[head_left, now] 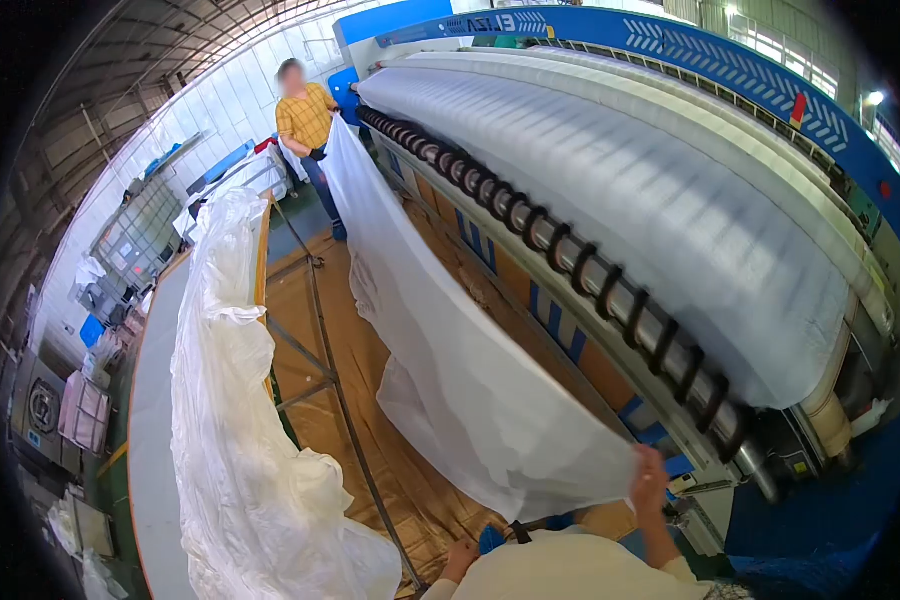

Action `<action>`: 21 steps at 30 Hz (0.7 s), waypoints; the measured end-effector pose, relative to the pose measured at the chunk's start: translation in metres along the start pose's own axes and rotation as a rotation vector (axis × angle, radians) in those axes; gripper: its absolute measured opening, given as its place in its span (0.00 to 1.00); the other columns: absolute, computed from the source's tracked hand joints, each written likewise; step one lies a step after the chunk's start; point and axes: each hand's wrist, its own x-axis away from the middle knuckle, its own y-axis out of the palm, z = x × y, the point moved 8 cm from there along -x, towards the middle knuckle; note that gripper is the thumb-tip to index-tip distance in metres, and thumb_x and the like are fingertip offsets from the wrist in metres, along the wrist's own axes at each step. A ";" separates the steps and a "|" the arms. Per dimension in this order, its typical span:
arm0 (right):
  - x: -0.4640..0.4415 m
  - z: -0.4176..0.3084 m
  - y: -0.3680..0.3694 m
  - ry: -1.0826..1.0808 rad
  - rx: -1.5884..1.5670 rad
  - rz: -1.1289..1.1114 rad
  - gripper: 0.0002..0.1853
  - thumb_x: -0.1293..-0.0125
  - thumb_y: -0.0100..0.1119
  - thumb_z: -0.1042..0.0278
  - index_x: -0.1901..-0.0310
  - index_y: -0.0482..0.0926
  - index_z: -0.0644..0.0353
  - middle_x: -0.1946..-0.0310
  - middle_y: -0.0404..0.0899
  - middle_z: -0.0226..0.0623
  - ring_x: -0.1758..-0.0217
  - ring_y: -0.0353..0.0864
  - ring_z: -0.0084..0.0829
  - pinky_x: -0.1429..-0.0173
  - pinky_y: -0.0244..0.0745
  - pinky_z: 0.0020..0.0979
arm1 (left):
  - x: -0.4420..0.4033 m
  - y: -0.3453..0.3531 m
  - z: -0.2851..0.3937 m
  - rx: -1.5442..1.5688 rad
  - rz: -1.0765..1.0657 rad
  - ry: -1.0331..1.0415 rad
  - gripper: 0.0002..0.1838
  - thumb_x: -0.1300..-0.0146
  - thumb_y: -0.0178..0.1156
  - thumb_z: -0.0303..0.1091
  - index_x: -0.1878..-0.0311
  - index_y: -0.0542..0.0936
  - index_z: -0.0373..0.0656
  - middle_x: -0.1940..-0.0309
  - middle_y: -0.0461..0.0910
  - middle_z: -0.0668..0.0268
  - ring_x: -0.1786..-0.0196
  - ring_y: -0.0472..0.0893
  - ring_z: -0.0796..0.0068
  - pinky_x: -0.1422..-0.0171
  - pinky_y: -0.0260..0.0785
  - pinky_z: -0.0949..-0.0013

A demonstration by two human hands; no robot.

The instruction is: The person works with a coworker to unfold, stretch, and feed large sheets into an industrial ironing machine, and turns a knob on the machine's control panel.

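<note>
A long white sheet (450,370) stretches from near me toward the far end of the machine, sagging in the middle. My right hand (651,482) is closed on its near corner, beside the machine's front edge. Low in front of my body is my left hand (460,558), apart from the sheet's lower edge; its fingers are too small and partly hidden to read. At the far end a person in a yellow checked shirt (305,120) holds the sheet's other end. A large ironing machine (610,180) with white cloth over its roller runs along the right.
A black spiral coil (560,250) lines the machine's front. To the left, heaped white linen (240,430) lies along a long table (155,480). A metal frame (335,375) stands over brown cloth (310,420) on the floor. Carts (85,410) stand farther left.
</note>
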 end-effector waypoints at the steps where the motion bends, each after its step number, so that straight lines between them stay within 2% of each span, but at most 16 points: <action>1: -0.010 -0.012 -0.028 -0.129 -0.066 0.038 0.16 0.33 0.44 0.61 0.52 0.71 0.65 0.57 0.71 0.35 0.53 0.68 0.25 0.49 0.63 0.27 | 0.001 -0.003 0.004 0.022 -0.037 -0.033 0.16 0.45 0.54 0.42 0.72 0.77 0.36 0.78 0.79 0.56 0.74 0.79 0.62 0.68 0.71 0.61; 2: -0.018 -0.025 -0.056 -0.261 -0.127 0.069 0.19 0.33 0.45 0.58 0.51 0.71 0.65 0.54 0.71 0.37 0.50 0.68 0.28 0.46 0.62 0.29 | 0.012 -0.022 0.030 0.059 -0.077 -0.071 0.16 0.44 0.54 0.42 0.72 0.77 0.37 0.78 0.79 0.57 0.75 0.79 0.64 0.69 0.71 0.62; 3: -0.022 -0.069 -0.080 -0.437 -0.079 0.065 0.23 0.33 0.44 0.53 0.47 0.71 0.64 0.48 0.70 0.39 0.45 0.68 0.32 0.41 0.62 0.33 | 0.022 -0.034 0.051 0.087 -0.111 -0.101 0.15 0.44 0.54 0.42 0.72 0.77 0.37 0.78 0.79 0.58 0.75 0.79 0.65 0.70 0.71 0.63; 4: -0.027 -0.088 -0.113 -0.369 0.203 0.215 0.21 0.32 0.43 0.56 0.47 0.71 0.64 0.46 0.69 0.40 0.45 0.68 0.33 0.41 0.62 0.33 | 0.027 -0.040 0.067 0.112 -0.139 -0.123 0.15 0.44 0.54 0.42 0.71 0.76 0.37 0.78 0.79 0.58 0.76 0.79 0.66 0.70 0.71 0.64; 6: -0.043 -0.137 -0.161 -0.404 0.764 0.365 0.18 0.32 0.41 0.64 0.46 0.70 0.65 0.45 0.70 0.39 0.46 0.70 0.32 0.43 0.65 0.31 | 0.013 -0.027 0.054 0.197 -0.169 -0.167 0.15 0.43 0.53 0.41 0.71 0.76 0.37 0.78 0.79 0.59 0.76 0.79 0.68 0.71 0.71 0.65; 7: -0.059 -0.161 -0.171 -0.518 1.041 0.359 0.17 0.32 0.40 0.69 0.46 0.70 0.65 0.46 0.71 0.38 0.48 0.72 0.31 0.45 0.67 0.30 | 0.005 -0.014 0.047 0.278 -0.199 -0.205 0.14 0.43 0.53 0.41 0.70 0.76 0.38 0.78 0.79 0.60 0.77 0.79 0.69 0.71 0.71 0.66; 8: -0.083 -0.186 -0.178 -0.709 0.972 0.364 0.17 0.34 0.40 0.73 0.45 0.70 0.65 0.46 0.72 0.37 0.50 0.74 0.30 0.48 0.69 0.28 | 0.005 -0.003 0.044 0.367 -0.220 -0.249 0.14 0.42 0.52 0.40 0.70 0.76 0.38 0.78 0.79 0.60 0.77 0.79 0.70 0.71 0.71 0.68; 9: -0.118 -0.199 -0.190 -0.701 0.984 0.381 0.18 0.33 0.39 0.71 0.44 0.69 0.63 0.48 0.73 0.36 0.51 0.75 0.31 0.49 0.70 0.29 | 0.005 -0.002 0.053 0.405 -0.183 -0.282 0.14 0.42 0.52 0.40 0.70 0.76 0.38 0.78 0.79 0.60 0.77 0.79 0.70 0.71 0.71 0.68; 10: -0.154 -0.212 -0.201 -0.693 0.996 0.398 0.19 0.33 0.38 0.70 0.42 0.67 0.60 0.49 0.74 0.36 0.52 0.76 0.31 0.50 0.70 0.29 | -0.002 -0.005 0.072 0.416 -0.139 -0.220 0.13 0.42 0.52 0.41 0.69 0.76 0.39 0.78 0.79 0.60 0.77 0.79 0.70 0.71 0.71 0.67; 11: -0.181 -0.220 -0.207 -0.599 1.043 0.399 0.19 0.32 0.37 0.66 0.41 0.66 0.57 0.50 0.75 0.36 0.52 0.76 0.32 0.50 0.70 0.31 | -0.004 -0.009 0.087 0.417 -0.099 -0.155 0.13 0.42 0.52 0.41 0.69 0.77 0.39 0.78 0.79 0.61 0.76 0.79 0.70 0.70 0.71 0.67; 12: -0.207 -0.228 -0.212 -0.504 1.092 0.396 0.20 0.30 0.37 0.62 0.40 0.65 0.55 0.51 0.75 0.37 0.52 0.76 0.33 0.49 0.70 0.32 | -0.004 -0.010 0.090 0.439 -0.070 -0.177 0.13 0.42 0.52 0.41 0.69 0.77 0.39 0.78 0.79 0.61 0.76 0.79 0.70 0.70 0.71 0.67; 14: -0.261 -0.242 -0.195 -0.294 1.374 0.348 0.19 0.32 0.36 0.72 0.41 0.65 0.62 0.46 0.72 0.38 0.50 0.75 0.37 0.51 0.71 0.26 | -0.015 -0.005 0.093 0.401 -0.068 -0.179 0.12 0.43 0.53 0.40 0.67 0.77 0.41 0.78 0.79 0.61 0.75 0.79 0.71 0.69 0.71 0.66; 15: -0.280 -0.237 -0.194 -0.320 1.360 0.313 0.19 0.32 0.36 0.72 0.41 0.65 0.62 0.46 0.72 0.38 0.50 0.75 0.37 0.51 0.71 0.26 | -0.015 -0.001 0.093 0.382 -0.068 -0.184 0.12 0.43 0.53 0.40 0.66 0.77 0.42 0.78 0.79 0.61 0.75 0.79 0.71 0.69 0.71 0.65; 16: -0.302 -0.222 -0.204 -0.282 1.450 0.295 0.19 0.32 0.36 0.67 0.41 0.66 0.61 0.47 0.73 0.39 0.50 0.75 0.37 0.50 0.70 0.29 | -0.009 -0.005 0.096 0.407 -0.042 -0.208 0.12 0.43 0.53 0.40 0.66 0.77 0.42 0.78 0.79 0.61 0.75 0.79 0.71 0.69 0.71 0.65; 18: -0.364 -0.176 -0.237 -0.217 1.626 0.259 0.21 0.31 0.36 0.58 0.41 0.66 0.57 0.49 0.74 0.40 0.51 0.75 0.38 0.48 0.69 0.34 | 0.002 -0.039 0.122 0.330 0.173 -0.113 0.11 0.43 0.54 0.40 0.66 0.78 0.42 0.78 0.79 0.60 0.73 0.79 0.70 0.68 0.71 0.65; 21: -0.396 -0.167 -0.242 -0.163 1.898 0.332 0.20 0.31 0.37 0.59 0.43 0.67 0.59 0.50 0.73 0.41 0.50 0.74 0.38 0.48 0.70 0.32 | 0.029 -0.108 0.133 0.292 0.618 0.013 0.07 0.44 0.55 0.33 0.65 0.76 0.41 0.79 0.77 0.62 0.75 0.78 0.73 0.70 0.70 0.68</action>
